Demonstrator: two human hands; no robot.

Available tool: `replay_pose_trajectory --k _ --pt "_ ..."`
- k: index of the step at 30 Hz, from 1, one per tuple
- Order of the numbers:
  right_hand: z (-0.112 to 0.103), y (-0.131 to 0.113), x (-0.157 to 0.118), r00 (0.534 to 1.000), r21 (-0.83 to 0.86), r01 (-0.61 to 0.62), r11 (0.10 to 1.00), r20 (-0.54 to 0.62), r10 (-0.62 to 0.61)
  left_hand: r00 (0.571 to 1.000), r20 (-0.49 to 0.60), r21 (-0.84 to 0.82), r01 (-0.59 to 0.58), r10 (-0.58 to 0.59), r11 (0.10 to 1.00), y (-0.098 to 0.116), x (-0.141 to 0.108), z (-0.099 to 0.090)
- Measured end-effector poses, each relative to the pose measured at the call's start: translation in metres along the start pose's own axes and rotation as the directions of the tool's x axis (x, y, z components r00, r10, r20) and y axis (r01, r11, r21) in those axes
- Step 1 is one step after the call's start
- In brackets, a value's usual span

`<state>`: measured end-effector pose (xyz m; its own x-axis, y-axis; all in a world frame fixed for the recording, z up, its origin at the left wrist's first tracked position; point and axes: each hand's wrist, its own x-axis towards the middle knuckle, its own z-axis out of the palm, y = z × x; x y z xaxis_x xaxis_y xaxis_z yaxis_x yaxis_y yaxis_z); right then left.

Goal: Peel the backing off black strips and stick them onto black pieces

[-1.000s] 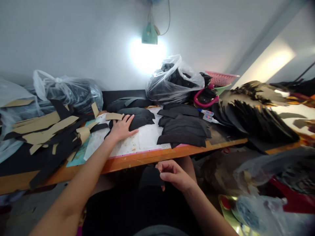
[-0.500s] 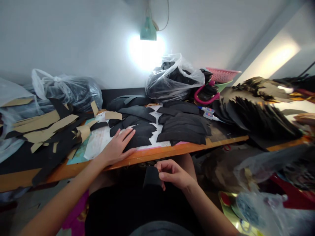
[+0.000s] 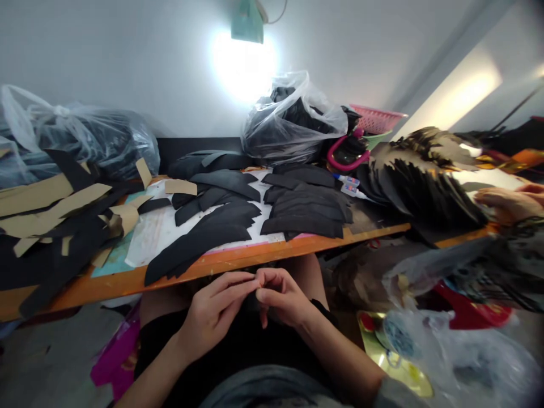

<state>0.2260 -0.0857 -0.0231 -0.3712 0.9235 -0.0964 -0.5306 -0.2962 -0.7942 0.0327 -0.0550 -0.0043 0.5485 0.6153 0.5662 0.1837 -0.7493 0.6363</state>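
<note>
Evidently, two hands meet fingertip to fingertip below a crowded table

Through the head camera I take the table point(image 3: 297, 247) first: it runs the width of my view, its wooden edge nearest. At the far side, a clear plastic bag point(image 3: 97, 130) bulges on the left and another bag point(image 3: 293, 124) stands near the middle, both filled with dark stuff. On the right leans a thick stack point(image 3: 429, 192) of dark sheets, with a co-worker's hand point(image 3: 505, 204) just beyond it.

The black pieces point(image 3: 221, 224) lie fanned at centre left, their near end across the table's edge; a second group point(image 3: 306, 209) overlaps to the right. Brown strips point(image 3: 87, 209) litter the far left.

Nearer, over the lap, the left hand point(image 3: 215, 311) reaches across with fingers extended, and the right hand point(image 3: 284, 297) curls thumb against forefinger. Their fingertips come together; whether anything is pinched there I cannot tell, since dark clothing point(image 3: 238, 345) lies right behind. Two small bottles point(image 3: 351, 184) sit right of the second group.

For good fingertip work, I would lift both hands into the lamplight so a black edge shows, pinch lightly, brace the right thumb, and keep the left forearm off the overhanging fan.
</note>
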Motion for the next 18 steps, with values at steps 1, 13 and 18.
replay_pose_trajectory --k 1,13,18 --pt "0.001 0.001 0.0 1.0 0.02 0.005 1.0 -0.002 -0.005 1.0 -0.005 0.007 0.0 0.0 1.0 0.0 -0.001 0.0" --pt "0.004 0.007 -0.001 1.0 0.049 -0.004 0.999 0.001 0.004 0.987 -0.06 -0.032 0.148 -0.149 0.989 0.006 -0.012 0.006" --pt "0.006 0.005 -0.001 0.999 -0.042 0.031 0.999 -0.026 -0.032 0.929 -0.147 -0.071 0.333 -0.34 0.94 0.008 -0.02 0.016"
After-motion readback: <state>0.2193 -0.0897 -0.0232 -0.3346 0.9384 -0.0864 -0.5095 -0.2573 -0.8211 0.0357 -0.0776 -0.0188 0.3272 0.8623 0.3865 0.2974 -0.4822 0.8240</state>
